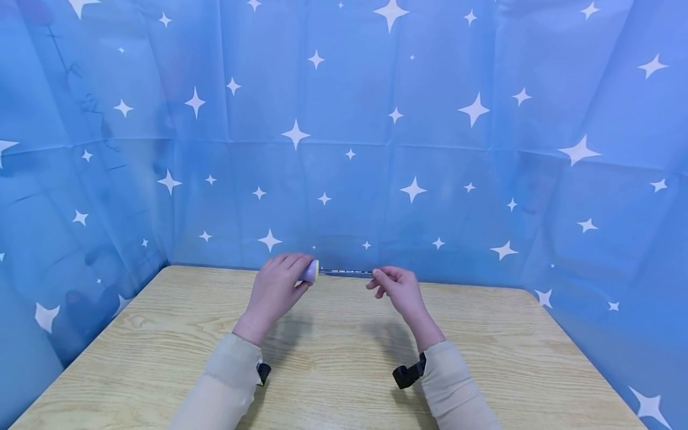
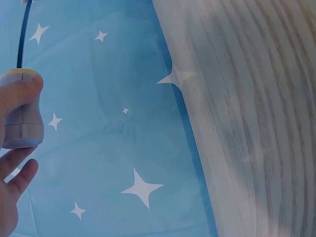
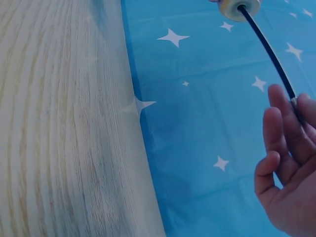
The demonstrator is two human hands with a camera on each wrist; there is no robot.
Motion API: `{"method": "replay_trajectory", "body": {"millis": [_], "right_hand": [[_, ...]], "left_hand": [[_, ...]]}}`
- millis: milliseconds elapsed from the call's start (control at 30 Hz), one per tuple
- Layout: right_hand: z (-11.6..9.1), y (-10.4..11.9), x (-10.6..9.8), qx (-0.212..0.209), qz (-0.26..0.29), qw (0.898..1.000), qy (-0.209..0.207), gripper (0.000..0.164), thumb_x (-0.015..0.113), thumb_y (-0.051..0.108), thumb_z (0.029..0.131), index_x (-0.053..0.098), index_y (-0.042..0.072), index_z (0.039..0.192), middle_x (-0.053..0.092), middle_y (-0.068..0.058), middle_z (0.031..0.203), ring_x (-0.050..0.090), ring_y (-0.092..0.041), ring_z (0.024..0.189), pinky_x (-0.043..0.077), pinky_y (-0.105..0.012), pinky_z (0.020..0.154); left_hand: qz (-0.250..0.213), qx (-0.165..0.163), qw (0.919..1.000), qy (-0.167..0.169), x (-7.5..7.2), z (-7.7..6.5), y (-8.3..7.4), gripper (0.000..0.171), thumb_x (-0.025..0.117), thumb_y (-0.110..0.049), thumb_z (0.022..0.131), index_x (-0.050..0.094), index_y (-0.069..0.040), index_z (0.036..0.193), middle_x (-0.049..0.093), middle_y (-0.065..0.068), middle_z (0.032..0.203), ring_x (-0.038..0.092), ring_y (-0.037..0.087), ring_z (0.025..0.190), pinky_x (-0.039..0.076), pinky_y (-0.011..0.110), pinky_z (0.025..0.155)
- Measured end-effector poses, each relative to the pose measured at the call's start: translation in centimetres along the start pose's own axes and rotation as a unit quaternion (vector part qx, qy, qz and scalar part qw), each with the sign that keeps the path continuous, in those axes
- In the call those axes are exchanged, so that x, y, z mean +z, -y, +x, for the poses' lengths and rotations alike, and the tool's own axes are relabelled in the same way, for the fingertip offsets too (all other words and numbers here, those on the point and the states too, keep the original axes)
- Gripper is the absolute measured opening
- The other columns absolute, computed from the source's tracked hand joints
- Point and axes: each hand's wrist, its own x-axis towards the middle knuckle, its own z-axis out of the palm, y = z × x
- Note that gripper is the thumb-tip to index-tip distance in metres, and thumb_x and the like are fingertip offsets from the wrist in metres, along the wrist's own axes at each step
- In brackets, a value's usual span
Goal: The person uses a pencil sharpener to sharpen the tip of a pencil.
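My left hand (image 1: 276, 289) grips a lavender pencil sharpener (image 2: 24, 111) with a yellow end, thumb along its side in the left wrist view. A slim black pencil (image 1: 344, 272) with white print runs from the hole in that yellow end across to my right hand (image 1: 400, 291). There the thumb and fingers pinch the pencil's far end by a silvery band, seen in the right wrist view, while the other fingers curl loosely. Both hands are over the far part of the wooden table (image 1: 333, 346). The pencil's other tip is hidden inside the sharpener.
A blue curtain (image 1: 355, 167) with white stars hangs behind and at both sides of the table. Black wrist cameras (image 1: 408, 373) sit at the sleeve cuffs, over the tabletop.
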Motion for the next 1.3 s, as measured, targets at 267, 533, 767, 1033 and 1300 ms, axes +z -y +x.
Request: {"method": "replay_trajectory", "body": {"millis": [267,533,767,1033,1300], "right_hand": [[-0.2,0.0,0.0,0.006,0.013,1.000,-0.005,0.027,0.059,0.026,0.098,0.071,0.002,0.103,0.072,-0.007,0.079,0.063,-0.032,0.064,0.048,-0.032,0.069],[-0.2,0.1,0.1,0.011,0.023,1.000,-0.012,0.028,0.058,0.026,0.099,0.070,0.000,0.095,0.072,-0.009,0.077,0.059,-0.036,0.061,0.052,-0.031,0.067],[-0.5,1.1,0.2,0.027,0.016,0.999,-0.015,0.027,0.057,0.022,0.099,0.068,-0.001,0.092,0.071,-0.011,0.075,0.051,-0.020,0.051,0.046,-0.027,0.055],[-0.2,0.2,0.6,0.027,0.014,0.999,-0.022,0.033,0.059,0.031,0.098,0.069,0.000,0.090,0.070,-0.008,0.073,0.045,-0.015,0.048,0.042,-0.025,0.051],[-0.2,0.1,0.8,0.025,0.021,0.999,-0.028,0.037,0.057,0.033,0.099,0.066,0.003,0.078,0.065,-0.006,0.064,0.043,-0.015,0.047,0.037,-0.023,0.047]], "left_hand": [[0.001,0.003,1.0000,0.003,0.0,0.2,-0.1,0.047,0.084,-0.015,0.074,0.067,-0.013,0.117,0.068,0.003,0.112,0.061,0.024,0.104,0.050,0.041,0.087],[0.002,0.003,1.0000,0.003,-0.1,0.3,-0.2,0.045,0.084,-0.016,0.075,0.067,-0.013,0.117,0.068,0.003,0.112,0.061,0.025,0.104,0.051,0.041,0.086],[-0.002,0.003,1.0000,0.004,-0.1,0.3,-0.2,0.044,0.083,-0.016,0.076,0.067,-0.013,0.117,0.068,0.003,0.112,0.061,0.025,0.104,0.050,0.041,0.087],[0.004,0.003,1.0000,0.003,-0.1,0.1,-0.1,0.044,0.083,-0.015,0.076,0.067,-0.012,0.117,0.068,0.003,0.111,0.061,0.025,0.103,0.050,0.041,0.087],[0.004,0.004,1.0000,0.005,-0.1,0.1,-0.1,0.046,0.084,-0.015,0.075,0.067,-0.012,0.118,0.068,0.003,0.112,0.061,0.024,0.104,0.050,0.041,0.088]]}}
